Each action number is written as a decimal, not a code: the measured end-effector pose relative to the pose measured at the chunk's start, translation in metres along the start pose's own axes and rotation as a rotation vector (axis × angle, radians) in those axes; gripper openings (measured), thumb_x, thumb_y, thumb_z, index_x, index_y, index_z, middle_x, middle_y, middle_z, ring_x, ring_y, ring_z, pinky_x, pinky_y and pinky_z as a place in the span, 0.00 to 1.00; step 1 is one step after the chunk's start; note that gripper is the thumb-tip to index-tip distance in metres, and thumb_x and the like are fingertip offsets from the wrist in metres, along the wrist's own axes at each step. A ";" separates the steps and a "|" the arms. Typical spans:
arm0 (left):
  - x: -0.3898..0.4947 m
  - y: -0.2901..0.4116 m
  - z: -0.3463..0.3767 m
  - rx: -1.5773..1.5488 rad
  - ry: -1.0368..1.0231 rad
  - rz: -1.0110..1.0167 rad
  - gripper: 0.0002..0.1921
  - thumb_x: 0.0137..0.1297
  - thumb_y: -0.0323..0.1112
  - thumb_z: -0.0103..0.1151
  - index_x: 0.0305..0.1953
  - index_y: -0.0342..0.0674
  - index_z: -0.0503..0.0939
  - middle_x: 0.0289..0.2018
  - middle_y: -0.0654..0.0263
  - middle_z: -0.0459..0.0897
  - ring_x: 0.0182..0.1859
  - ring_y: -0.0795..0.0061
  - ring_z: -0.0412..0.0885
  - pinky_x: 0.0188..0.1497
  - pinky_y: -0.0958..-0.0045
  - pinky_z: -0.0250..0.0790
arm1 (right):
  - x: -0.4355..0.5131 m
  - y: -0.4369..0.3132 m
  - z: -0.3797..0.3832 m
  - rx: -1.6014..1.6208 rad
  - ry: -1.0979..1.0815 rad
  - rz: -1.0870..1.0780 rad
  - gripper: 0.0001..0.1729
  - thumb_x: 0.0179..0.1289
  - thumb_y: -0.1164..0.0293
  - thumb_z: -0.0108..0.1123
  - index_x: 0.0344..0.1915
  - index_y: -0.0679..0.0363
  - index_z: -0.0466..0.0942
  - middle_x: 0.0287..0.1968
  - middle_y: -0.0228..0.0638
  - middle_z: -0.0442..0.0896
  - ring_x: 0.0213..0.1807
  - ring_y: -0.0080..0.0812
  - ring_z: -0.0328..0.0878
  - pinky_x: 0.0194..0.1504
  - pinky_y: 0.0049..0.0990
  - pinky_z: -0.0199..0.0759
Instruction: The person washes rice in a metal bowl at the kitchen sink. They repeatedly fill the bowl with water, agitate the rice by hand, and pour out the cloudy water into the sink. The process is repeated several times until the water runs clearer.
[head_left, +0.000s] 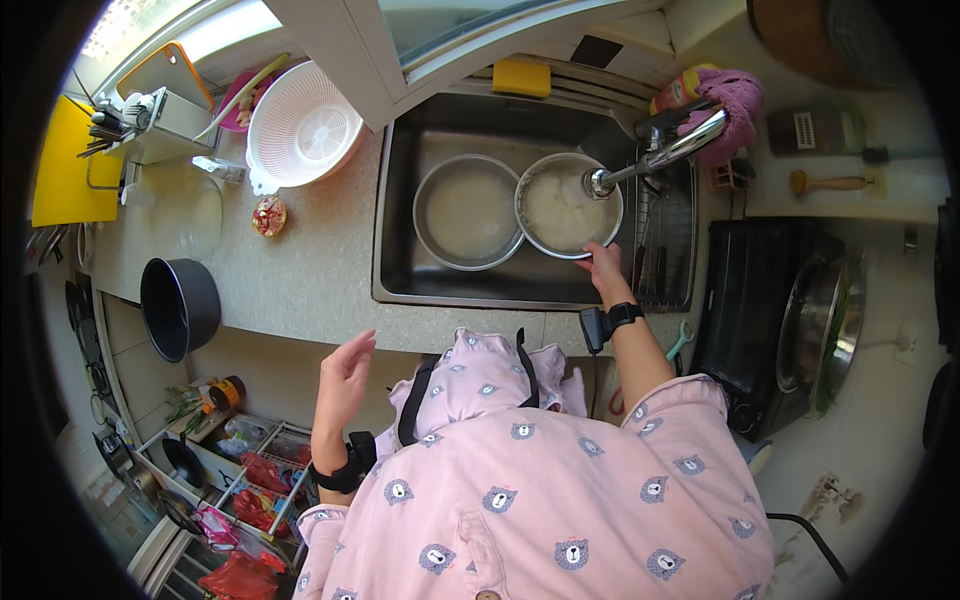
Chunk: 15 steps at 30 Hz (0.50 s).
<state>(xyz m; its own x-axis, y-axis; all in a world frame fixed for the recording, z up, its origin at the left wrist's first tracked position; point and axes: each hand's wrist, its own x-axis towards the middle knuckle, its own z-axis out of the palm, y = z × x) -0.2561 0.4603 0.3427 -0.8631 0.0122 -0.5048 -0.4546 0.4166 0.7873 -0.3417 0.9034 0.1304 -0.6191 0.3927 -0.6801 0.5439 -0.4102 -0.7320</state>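
Note:
My right hand (602, 268) grips the near rim of a round metal bowl (562, 206) under the chrome faucet (600, 182). Cloudy liquid with a pale mass, whose kind I cannot tell, fills much of that bowl. Touching it on the left, a second round metal bowl (469, 212) of cloudy, whitish liquid stands in the steel sink (450, 289). My left hand (346, 379) is empty, raised before the counter's front edge with its fingers loosely bent. A dark round pot (180, 309) sits at the counter edge, left of that hand.
A white plastic colander (306, 124) and a small red-patterned object (269, 216) are on the counter. A yellow sponge (521, 78) lies behind the sink. A wire rack (675, 225) holds utensils at its right, and a purple cloth (731, 112) hangs on the faucet. An open window frame (360, 60) juts overhead.

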 end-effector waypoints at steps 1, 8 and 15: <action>0.000 -0.001 -0.001 -0.006 -0.004 0.012 0.17 0.65 0.21 0.48 0.55 0.35 0.74 0.43 0.60 0.82 0.47 0.77 0.79 0.50 0.78 0.69 | -0.001 0.003 0.006 -0.044 0.001 -0.005 0.18 0.49 0.84 0.51 0.44 0.72 0.66 0.42 0.50 0.76 0.38 0.47 0.80 0.33 0.41 0.83; -0.002 -0.008 -0.009 -0.028 0.000 0.033 0.16 0.65 0.21 0.48 0.54 0.34 0.74 0.43 0.60 0.82 0.47 0.77 0.79 0.50 0.77 0.69 | -0.029 0.017 0.048 -0.042 -0.008 0.138 0.20 0.48 0.87 0.48 0.46 0.74 0.65 0.42 0.53 0.75 0.42 0.52 0.79 0.35 0.48 0.83; -0.007 -0.020 -0.022 -0.051 0.033 0.046 0.16 0.65 0.22 0.48 0.54 0.34 0.75 0.42 0.61 0.82 0.46 0.78 0.78 0.49 0.79 0.69 | -0.056 0.011 0.107 -0.254 0.104 0.062 0.28 0.51 0.87 0.45 0.55 0.63 0.67 0.48 0.47 0.76 0.41 0.47 0.80 0.31 0.41 0.84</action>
<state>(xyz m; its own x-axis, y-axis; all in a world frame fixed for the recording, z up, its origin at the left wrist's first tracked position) -0.2458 0.4316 0.3380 -0.8896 0.0003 -0.4567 -0.4244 0.3690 0.8269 -0.3615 0.7885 0.1651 -0.5259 0.4611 -0.7147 0.7117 -0.2215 -0.6666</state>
